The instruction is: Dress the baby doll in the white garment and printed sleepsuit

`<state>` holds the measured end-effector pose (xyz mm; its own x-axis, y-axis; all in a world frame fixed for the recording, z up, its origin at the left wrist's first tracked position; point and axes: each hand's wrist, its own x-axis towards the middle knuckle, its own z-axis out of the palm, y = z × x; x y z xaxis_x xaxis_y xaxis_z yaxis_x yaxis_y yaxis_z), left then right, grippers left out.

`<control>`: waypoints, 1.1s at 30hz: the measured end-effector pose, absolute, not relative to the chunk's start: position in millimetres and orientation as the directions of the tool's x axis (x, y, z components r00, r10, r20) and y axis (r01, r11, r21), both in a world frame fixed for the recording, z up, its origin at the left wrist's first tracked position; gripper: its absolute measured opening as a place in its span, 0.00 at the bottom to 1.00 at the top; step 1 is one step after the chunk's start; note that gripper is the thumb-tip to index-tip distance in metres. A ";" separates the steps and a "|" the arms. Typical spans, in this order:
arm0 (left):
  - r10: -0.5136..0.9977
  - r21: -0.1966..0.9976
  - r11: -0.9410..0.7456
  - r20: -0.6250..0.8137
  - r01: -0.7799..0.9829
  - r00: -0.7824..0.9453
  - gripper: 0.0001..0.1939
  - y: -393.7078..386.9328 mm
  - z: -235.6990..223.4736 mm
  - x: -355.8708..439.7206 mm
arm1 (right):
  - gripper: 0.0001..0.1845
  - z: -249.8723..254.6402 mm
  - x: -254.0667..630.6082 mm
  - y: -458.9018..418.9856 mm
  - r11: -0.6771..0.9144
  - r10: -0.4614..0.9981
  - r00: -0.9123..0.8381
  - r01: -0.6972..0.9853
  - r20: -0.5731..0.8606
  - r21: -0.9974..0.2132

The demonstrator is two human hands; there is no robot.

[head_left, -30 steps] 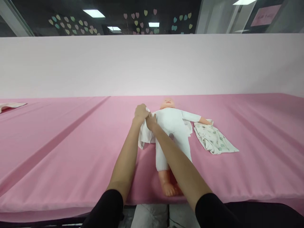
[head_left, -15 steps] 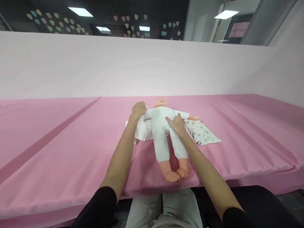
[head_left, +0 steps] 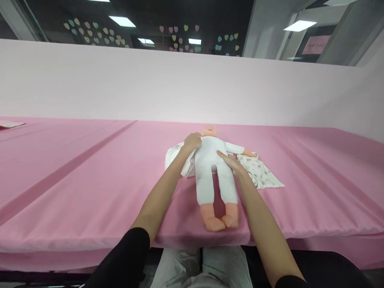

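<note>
A baby doll point(head_left: 213, 168) in a white bodysuit lies on its back on the pink-covered table point(head_left: 75, 180), feet toward me. My left hand point(head_left: 192, 141) is closed on the doll's near shoulder, gripping the white cloth point(head_left: 175, 158) bunched beside it. My right hand point(head_left: 231, 162) lies flat with fingers stretched on the doll's hip. A patterned white cloth point(head_left: 261, 173) lies just right of the doll, under its outstretched arm.
A pale pink wall panel point(head_left: 180, 88) runs along the back of the table. A small cloth point(head_left: 9, 124) lies at the far left edge. The table's front edge is close to my lap. Paper hearts hang behind the panel.
My right hand left the doll's left shoulder, crossed over and settled on its right hip. My left hand shifted slightly inward along the shoulder. The doll's legs now lie straighter.
</note>
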<state>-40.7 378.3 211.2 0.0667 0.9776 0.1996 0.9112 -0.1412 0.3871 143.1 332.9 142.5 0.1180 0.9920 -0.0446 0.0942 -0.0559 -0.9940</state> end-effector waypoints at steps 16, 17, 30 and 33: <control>0.936 0.452 -0.137 0.349 0.881 -0.033 0.21 393.2 198.6 -64.3 | 0.08 154.1 135.6 324.9 -0.056 0.973 0.215 -0.151 -0.088 -0.987; 0.932 0.461 -0.146 0.362 0.875 -0.035 0.21 393.0 199.4 -64.2 | 0.09 154.1 134.7 324.3 -0.045 0.975 0.210 -0.154 -0.077 -0.987; 0.839 0.235 -0.322 0.520 0.917 0.162 0.20 359.1 217.4 -18.7 | 0.08 157.6 118.8 311.2 -0.024 0.987 0.153 -0.132 -0.044 -0.991; 0.850 0.043 -0.264 0.483 0.964 0.211 0.18 352.7 222.3 -15.3 | 0.06 158.1 118.8 312.5 -0.029 0.983 0.174 -0.178 -0.061 -0.984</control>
